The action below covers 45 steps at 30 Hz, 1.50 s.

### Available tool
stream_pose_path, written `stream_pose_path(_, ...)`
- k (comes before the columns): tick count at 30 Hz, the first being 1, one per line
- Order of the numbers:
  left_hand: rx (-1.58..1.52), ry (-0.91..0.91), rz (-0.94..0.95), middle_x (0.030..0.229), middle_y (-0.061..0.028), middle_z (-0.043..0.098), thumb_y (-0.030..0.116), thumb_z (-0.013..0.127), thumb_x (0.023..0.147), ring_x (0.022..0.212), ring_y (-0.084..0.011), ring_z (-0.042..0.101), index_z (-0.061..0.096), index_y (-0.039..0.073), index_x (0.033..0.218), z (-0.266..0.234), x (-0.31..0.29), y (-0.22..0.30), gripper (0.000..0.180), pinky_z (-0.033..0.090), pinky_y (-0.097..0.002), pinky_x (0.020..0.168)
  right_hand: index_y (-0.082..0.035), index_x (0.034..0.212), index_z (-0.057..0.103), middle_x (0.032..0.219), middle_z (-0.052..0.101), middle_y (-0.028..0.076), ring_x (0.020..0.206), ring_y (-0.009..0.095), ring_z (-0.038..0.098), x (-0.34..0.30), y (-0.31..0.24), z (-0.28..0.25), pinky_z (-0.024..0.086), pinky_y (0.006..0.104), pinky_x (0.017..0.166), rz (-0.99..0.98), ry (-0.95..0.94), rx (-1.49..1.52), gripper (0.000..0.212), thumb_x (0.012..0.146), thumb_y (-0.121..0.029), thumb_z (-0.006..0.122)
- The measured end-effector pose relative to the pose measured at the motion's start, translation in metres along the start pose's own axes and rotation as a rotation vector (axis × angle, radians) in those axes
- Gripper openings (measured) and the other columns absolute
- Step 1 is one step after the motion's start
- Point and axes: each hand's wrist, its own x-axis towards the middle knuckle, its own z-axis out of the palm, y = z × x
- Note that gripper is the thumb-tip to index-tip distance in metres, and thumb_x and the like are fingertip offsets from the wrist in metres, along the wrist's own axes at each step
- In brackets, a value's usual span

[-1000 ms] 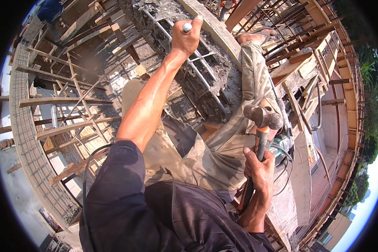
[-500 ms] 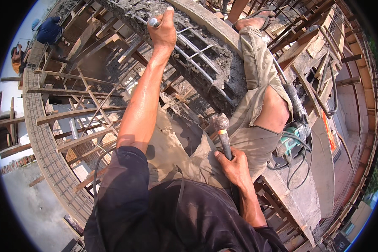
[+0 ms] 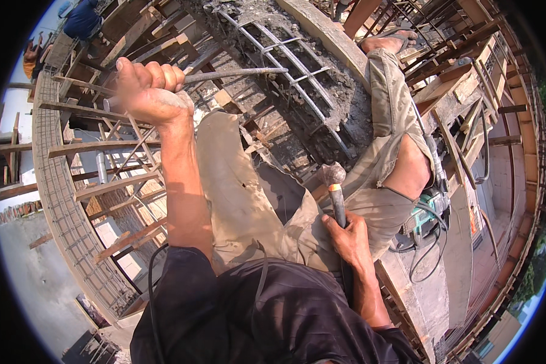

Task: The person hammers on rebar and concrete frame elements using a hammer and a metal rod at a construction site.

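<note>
Gappy timber framing [image 3: 115, 186] lies below the left fingers [image 3: 156, 76], which wrap a steel rod [image 3: 236, 72] reaching rightward near exposed rebar [image 3: 312, 74]. Right fingers [image 3: 357, 229] clasp a hammer [image 3: 337, 203], head just beyond them; a slack grip could drop either tool.

Rod [image 3: 236, 73] in left hand [image 3: 151, 91], hammer [image 3: 334, 182] in right [image 3: 349, 238]

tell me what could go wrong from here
If the right hand swings the hammer, a missed blow could strike the left hand gripping the metal rod. The rod's tip might skid or catch on the exposed steel bars. Flying chips could hit the bare knee.
</note>
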Motion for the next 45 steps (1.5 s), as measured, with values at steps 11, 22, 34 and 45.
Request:
stream_pose_path(11,-0.015,0.272,0.004,0.049,0.0044,0.015,0.038,0.047,0.101,0.045,-0.0113,0.009,0.022,0.021,0.058,-0.048,0.028,0.02,0.053,0.016,-0.0295,0.046,0.003,0.074,0.06,0.057,0.048,0.002,0.056,0.011,0.042,0.0,-0.001,0.011,0.038,0.0339,0.052,0.013,0.054,-0.149,0.035,0.086,-0.028,0.072)
stream_pose_path(22,-0.08,0.129,0.012,0.048,0.0024,0.023,0.043,0.057,0.098,0.039,-0.012,0.022,0.028,0.017,0.06,-0.034,0.012,-0.079,0.054,0.021,-0.0312,0.041,0.007,0.081,0.062,0.059,0.049,0.005,0.061,0.012,0.043,0.001,-0.015,0.017,0.041,0.0357,0.057,-0.001,0.039,-0.196,0.033,0.087,-0.024,0.069)
stream_pose_path(34,0.567,0.06,0.325,0.045,0.0042,0.034,0.036,0.061,0.098,0.037,-0.0095,0.03,0.037,0.014,0.053,-0.048,0.006,-0.128,0.055,0.026,-0.0323,0.038,0.008,0.083,0.063,0.059,0.051,0.006,0.06,0.013,0.042,-0.001,-0.017,0.017,0.041,0.0359,0.057,0.026,0.033,-0.216,0.033,0.087,-0.025,0.069)
stream_pose_path(45,-0.053,0.202,-0.04,0.049,0.0059,0.04,0.034,0.066,0.097,0.037,-0.0077,0.037,0.044,0.019,0.059,-0.031,0.008,-0.156,0.047,0.027,-0.026,0.035,0.008,0.088,0.066,0.059,0.052,0.007,0.059,0.013,0.045,-0.002,-0.016,0.021,0.041,0.0356,0.056,0.018,0.041,-0.185,0.034,0.088,-0.026,0.068)
